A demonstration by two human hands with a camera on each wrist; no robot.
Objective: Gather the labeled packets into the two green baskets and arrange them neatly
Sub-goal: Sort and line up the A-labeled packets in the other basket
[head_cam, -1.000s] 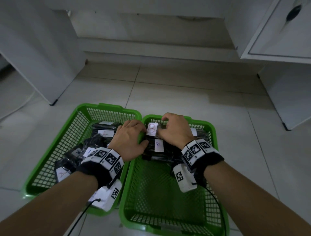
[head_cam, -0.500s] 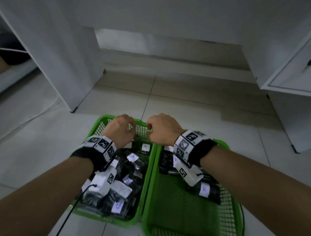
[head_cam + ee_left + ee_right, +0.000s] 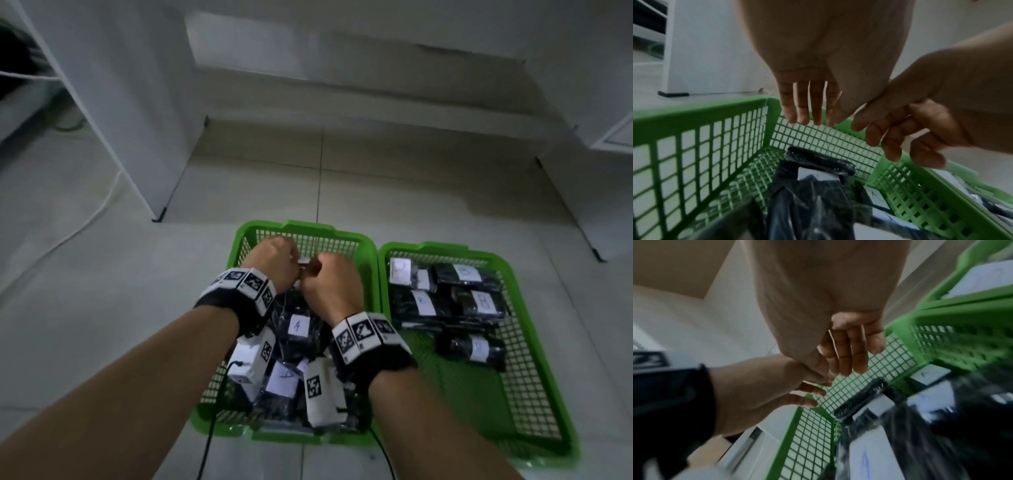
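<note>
Both hands are over the far end of the left basket (image 3: 368,250), side by side and nearly touching: the left hand (image 3: 274,262) hangs with fingers (image 3: 803,110) straight and loose, grip released, holding nothing. The right hand (image 3: 330,284) has its fingers (image 3: 846,356) loosely bent, grip also released, above the black packets (image 3: 298,329) heaped in that basket. The right basket (image 3: 424,246), touching the left one on the floor (image 3: 102,274), holds labeled packets in rows at its far end.
</note>
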